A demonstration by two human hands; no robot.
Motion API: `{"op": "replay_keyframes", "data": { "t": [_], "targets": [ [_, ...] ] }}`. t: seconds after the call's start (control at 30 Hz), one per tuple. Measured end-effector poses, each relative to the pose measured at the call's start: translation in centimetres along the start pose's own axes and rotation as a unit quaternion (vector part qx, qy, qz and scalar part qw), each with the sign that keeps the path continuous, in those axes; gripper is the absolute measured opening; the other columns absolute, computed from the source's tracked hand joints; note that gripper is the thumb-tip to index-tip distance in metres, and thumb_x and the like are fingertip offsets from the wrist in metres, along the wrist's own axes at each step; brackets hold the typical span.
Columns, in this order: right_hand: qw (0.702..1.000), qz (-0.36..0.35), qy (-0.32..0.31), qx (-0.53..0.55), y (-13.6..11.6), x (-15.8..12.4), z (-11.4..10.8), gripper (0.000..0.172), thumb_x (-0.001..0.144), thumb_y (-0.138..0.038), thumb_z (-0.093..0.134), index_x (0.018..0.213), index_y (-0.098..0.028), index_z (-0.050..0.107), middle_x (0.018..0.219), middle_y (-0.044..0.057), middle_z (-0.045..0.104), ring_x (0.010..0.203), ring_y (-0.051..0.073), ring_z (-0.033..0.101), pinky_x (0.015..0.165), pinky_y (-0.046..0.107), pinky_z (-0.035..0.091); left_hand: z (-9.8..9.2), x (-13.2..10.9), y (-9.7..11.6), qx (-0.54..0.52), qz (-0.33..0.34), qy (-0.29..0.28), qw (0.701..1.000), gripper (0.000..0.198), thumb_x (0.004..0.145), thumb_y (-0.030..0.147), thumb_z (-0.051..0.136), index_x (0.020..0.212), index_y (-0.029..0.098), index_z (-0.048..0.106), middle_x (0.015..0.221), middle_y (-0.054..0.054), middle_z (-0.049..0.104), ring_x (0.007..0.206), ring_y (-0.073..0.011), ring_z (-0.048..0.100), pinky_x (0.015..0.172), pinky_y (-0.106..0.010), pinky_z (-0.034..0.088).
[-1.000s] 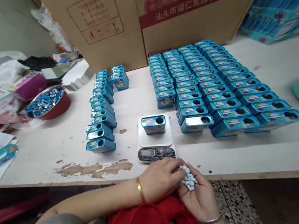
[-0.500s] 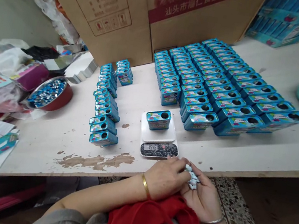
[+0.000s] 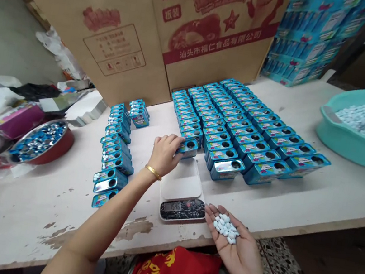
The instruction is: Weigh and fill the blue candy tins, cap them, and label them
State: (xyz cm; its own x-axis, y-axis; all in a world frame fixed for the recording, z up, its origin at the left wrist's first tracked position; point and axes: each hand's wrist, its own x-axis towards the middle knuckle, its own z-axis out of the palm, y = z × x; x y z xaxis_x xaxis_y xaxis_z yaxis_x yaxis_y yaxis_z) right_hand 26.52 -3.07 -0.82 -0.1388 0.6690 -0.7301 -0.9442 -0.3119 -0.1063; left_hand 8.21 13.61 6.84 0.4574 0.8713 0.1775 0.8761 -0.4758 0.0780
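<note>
My left hand (image 3: 167, 153) is closed on the left end of a small blue candy tin (image 3: 190, 147) with a round opening in its top. The tin is at the back edge of the white digital scale (image 3: 180, 187); I cannot tell whether it still touches the pan. On the display (image 3: 174, 206) the figure looks like 154.6. My right hand (image 3: 233, 243) lies palm up in front of the scale, cupping a small heap of pale blue candies (image 3: 225, 228). Its fingers are extended under them.
Rows of blue tins (image 3: 235, 126) stand right of the scale. A narrower column of tins (image 3: 117, 145), some with candies on top, is at left. A turquoise basin (image 3: 350, 139) of candies stands far right, a red bowl (image 3: 61, 144) far left. Cardboard boxes (image 3: 120, 4) back the table.
My left hand has left the right palm and reached forward to grip the tin, which has shifted to the pan's back edge. My right palm has opened out, baring the candies. The view has tilted up.
</note>
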Motion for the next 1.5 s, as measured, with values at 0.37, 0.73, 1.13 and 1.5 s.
{"op": "replay_keyframes", "data": {
  "t": [0.37,0.73,1.13,1.5],
  "targets": [
    [0.998,-0.05,-0.027,-0.016,-1.6,5.0,1.9,0.017,0.077,-0.011,0.052,0.088,-0.011,0.065,0.1,0.013,0.071,0.107,0.021,0.061,0.092,0.036,0.051,5.5,4.1,-0.5,0.021,0.057,-0.011,0.998,0.04,0.085,0.037,0.049,0.123,0.022,0.049,0.117,-0.01,0.053,0.104,-0.0253,0.046,0.084,-0.038,0.03],
    [1.0,0.003,0.018,-0.022,-0.3,6.8,3.1,0.02,0.077,-0.007,0.05,0.085,-0.008,0.068,0.094,0.013,0.073,0.099,0.022,0.065,0.087,0.032,0.054,2.6,7.5,-16.0,0.111,-0.216,0.07,0.968,0.038,0.084,0.036,0.05,0.118,0.02,0.049,0.123,-0.012,0.047,0.112,-0.0278,0.042,0.09,-0.039,0.032],
    [0.997,0.054,-0.026,-0.055,3.3,8.6,6.9,0.014,0.078,-0.009,0.054,0.085,-0.006,0.066,0.094,0.016,0.072,0.1,0.023,0.065,0.088,0.033,0.053,0.6,8.1,-19.6,0.222,-0.149,-0.097,0.959,0.021,0.086,0.022,0.044,0.099,0.019,0.061,0.118,-0.012,0.05,0.114,-0.0274,0.043,0.095,-0.042,0.028],
    [0.997,0.059,0.002,-0.05,1.9,3.7,4.2,0.025,0.084,-0.007,0.041,0.09,-0.006,0.065,0.099,0.018,0.07,0.108,0.026,0.059,0.084,0.034,0.056,-5.8,-3.6,-3.6,0.134,0.061,-0.215,0.965,0.023,0.089,0.034,0.044,0.09,0.017,0.058,0.094,-0.007,0.057,0.08,-0.0179,0.057,0.065,-0.028,0.041]
  ]
}}
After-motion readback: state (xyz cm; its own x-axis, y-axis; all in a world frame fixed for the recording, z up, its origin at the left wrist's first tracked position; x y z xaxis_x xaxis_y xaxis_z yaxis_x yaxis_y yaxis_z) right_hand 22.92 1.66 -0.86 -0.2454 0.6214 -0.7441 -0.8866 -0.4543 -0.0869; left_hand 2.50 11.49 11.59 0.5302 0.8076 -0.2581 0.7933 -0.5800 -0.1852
